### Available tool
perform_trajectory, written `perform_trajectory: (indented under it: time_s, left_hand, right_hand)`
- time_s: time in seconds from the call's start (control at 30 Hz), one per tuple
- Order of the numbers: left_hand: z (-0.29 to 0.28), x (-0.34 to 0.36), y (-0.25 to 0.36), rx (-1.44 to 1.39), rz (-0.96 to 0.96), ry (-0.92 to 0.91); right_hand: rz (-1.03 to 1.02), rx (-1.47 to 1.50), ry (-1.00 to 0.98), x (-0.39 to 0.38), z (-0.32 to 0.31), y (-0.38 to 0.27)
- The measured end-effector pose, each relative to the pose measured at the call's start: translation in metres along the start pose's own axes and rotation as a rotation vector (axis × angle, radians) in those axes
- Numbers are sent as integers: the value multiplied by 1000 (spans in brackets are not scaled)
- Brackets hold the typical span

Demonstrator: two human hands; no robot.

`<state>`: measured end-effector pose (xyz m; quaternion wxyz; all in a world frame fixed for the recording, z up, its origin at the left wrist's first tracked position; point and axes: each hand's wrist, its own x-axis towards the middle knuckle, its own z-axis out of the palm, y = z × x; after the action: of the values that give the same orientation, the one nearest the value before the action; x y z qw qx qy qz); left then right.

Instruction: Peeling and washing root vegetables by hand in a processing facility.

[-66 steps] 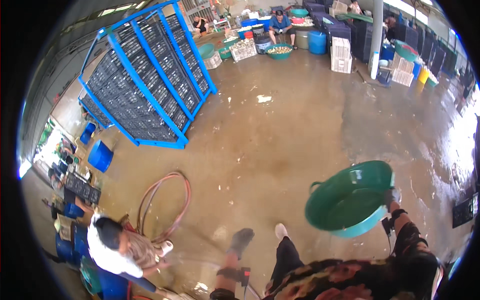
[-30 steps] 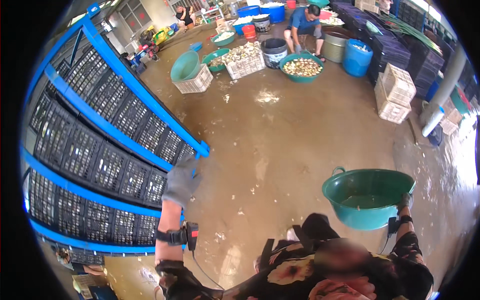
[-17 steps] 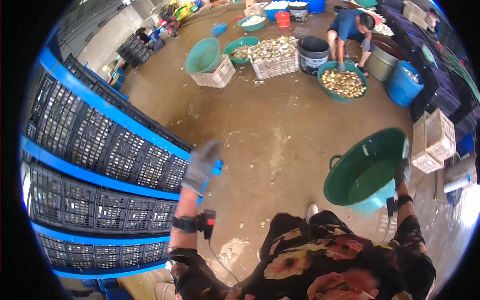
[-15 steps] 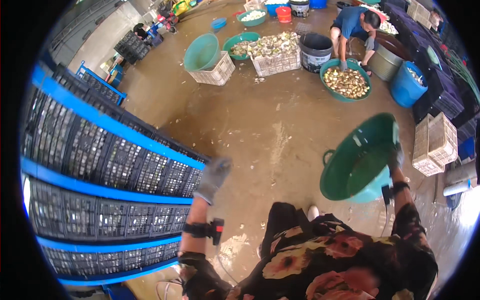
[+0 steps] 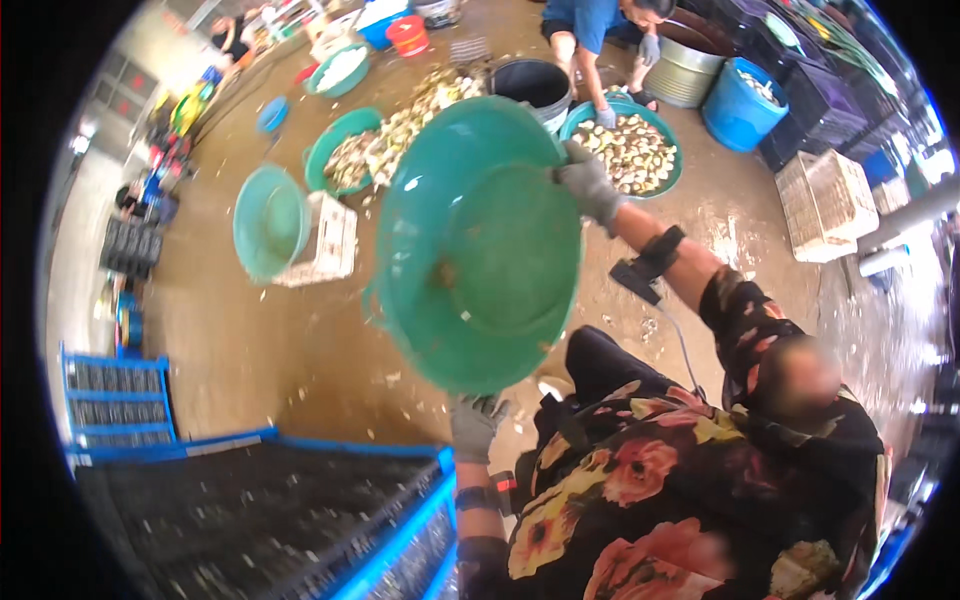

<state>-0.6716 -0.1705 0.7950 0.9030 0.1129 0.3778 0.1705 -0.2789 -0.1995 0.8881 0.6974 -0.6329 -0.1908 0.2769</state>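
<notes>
A large round green basin is held tilted up in front of me, its hollow side toward me. A small brown smear shows on its inside; otherwise nothing lies in it. My right hand, in a grey glove, is closed on the upper right part of the rim. At the lower rim is my left hand, also gloved, with fingers curled against the basin's edge and partly hidden. Both wrists wear black straps with small devices.
Blue-framed racks with dark crates stand close on my left. Ahead, a co-worker bends over a green tub of shellfish-like pieces. A pale green basin leans on a white crate. White crates stand right.
The basin has swung from my right side to in front of me and turned its inside toward me. My left hand has come to its lower rim. My view has turned right to left.
</notes>
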Motion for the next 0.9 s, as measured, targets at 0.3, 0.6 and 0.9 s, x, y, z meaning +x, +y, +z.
perform_trajectory:
  time_s: [0.3,0.6,0.9]
  left_hand:
    - [5,148,208,147,324,186]
    - [57,297,385,756,196,284]
    - [219,510,451,998,-396,-190]
  right_hand:
    - [-34,-210,110,167,156,53]
    - [227,127,394,263,153,74]
    - [274,-220,681,206,111,74]
